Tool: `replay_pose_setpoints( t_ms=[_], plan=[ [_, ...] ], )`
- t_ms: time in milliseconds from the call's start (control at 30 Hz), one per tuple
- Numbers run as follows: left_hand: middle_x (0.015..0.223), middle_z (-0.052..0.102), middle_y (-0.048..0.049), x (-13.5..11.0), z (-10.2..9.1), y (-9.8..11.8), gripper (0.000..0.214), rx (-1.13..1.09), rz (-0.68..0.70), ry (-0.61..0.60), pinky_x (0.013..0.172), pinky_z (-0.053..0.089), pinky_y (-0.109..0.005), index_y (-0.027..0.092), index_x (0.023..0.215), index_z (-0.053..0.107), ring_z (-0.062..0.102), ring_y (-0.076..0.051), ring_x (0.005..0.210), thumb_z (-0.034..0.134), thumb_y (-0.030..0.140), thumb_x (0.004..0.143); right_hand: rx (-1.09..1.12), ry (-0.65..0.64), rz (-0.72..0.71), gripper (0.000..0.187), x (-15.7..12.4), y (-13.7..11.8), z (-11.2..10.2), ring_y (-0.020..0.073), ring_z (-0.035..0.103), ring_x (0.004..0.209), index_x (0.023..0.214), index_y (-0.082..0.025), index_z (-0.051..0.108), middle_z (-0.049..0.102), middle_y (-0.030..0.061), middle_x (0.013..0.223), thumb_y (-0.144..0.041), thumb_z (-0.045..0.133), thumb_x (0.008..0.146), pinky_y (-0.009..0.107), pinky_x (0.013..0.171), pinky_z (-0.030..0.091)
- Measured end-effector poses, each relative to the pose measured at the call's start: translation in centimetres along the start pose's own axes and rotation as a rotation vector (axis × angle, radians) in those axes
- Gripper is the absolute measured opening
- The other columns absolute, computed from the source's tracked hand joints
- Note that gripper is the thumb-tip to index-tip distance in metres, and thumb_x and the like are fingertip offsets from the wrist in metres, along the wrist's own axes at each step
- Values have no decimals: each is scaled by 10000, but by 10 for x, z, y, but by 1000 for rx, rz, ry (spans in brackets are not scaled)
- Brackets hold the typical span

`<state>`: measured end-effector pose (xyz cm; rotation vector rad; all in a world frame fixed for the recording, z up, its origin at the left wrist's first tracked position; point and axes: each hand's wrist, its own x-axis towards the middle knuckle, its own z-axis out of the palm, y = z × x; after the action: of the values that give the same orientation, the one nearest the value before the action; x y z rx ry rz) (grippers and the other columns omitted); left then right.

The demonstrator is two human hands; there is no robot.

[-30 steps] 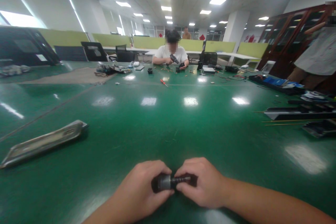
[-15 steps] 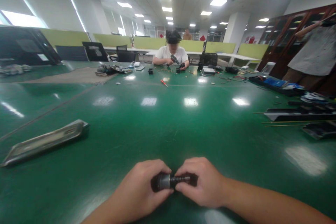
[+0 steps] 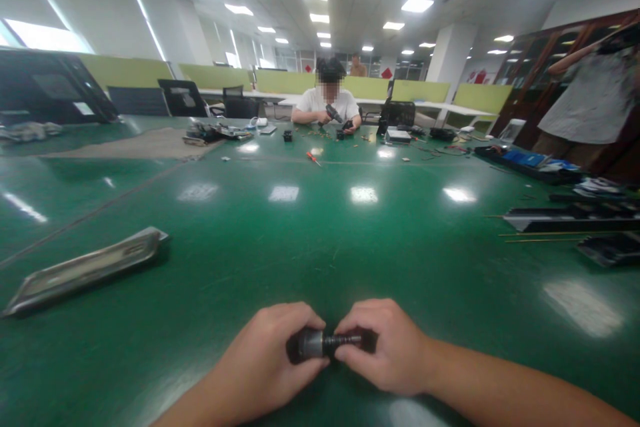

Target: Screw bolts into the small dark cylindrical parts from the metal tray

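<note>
Both my hands meet low at the near edge of the green table [image 3: 320, 240]. My left hand [image 3: 273, 353] is closed round the grey cylindrical body of a small metal part [image 3: 314, 344]. My right hand [image 3: 387, 347] pinches the thin dark threaded shaft [image 3: 346, 341] that sticks out of that part to the right. The part lies level between the two hands, just above the table top. Its far ends are hidden inside my fingers.
A long flat metal tray [image 3: 85, 270] lies at the left. Black rails, thin rods and parts [image 3: 570, 219] crowd the right edge. A seated person [image 3: 327, 103] works with a tool at the far side, near a red screwdriver [image 3: 313, 158]. Another person [image 3: 590, 103] stands at the right.
</note>
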<state>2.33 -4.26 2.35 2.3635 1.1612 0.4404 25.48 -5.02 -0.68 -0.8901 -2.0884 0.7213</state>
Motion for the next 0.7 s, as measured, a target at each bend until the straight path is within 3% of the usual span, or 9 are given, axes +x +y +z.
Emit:
replay_pose_setpoints(
  t_ms=[700],
  plan=[
    [874,710,3,-1,0,-3,183,22,-6,21,729,460,-278,233,960,672,662,-175,816,686,251,779,-17,6,3,102,0,0,-1,154,608,632,859,-185,719,674,18,706,-264,661,829,252,623,450]
  ],
)
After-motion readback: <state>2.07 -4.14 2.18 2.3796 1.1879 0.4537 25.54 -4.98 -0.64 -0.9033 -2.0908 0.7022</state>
